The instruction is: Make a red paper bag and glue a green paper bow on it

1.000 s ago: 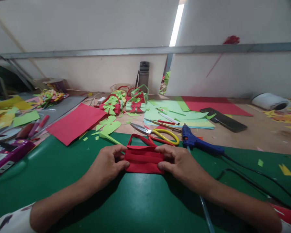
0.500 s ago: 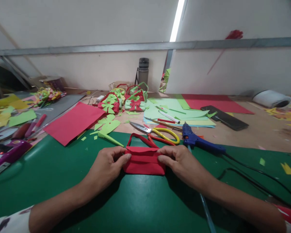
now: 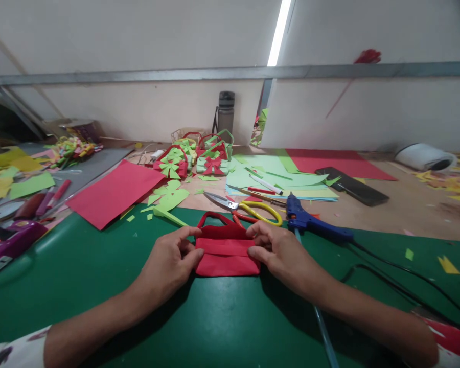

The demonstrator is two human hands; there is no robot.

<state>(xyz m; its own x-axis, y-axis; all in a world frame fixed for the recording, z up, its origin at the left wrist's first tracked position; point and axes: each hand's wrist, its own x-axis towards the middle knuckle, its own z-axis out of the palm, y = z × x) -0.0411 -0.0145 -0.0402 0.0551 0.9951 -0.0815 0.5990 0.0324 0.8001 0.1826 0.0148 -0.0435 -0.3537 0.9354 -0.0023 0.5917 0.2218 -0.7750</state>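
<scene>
A small red paper bag with a looped red handle lies flat on the green mat in front of me. My left hand pinches its left edge, thumb and fingers closed on the paper. Gripping the right edge the same way is my right hand. Both hands press the bag's folded top flap down against the mat.
Yellow-handled scissors and a blue glue gun with its black cord lie just behind the bag. A red sheet, green scraps, finished red and green paper bags, a phone and a bottle sit farther back.
Both hands have shifted their fingers along the bag's top fold, pressing it flatter. The bag stays in the same place.
</scene>
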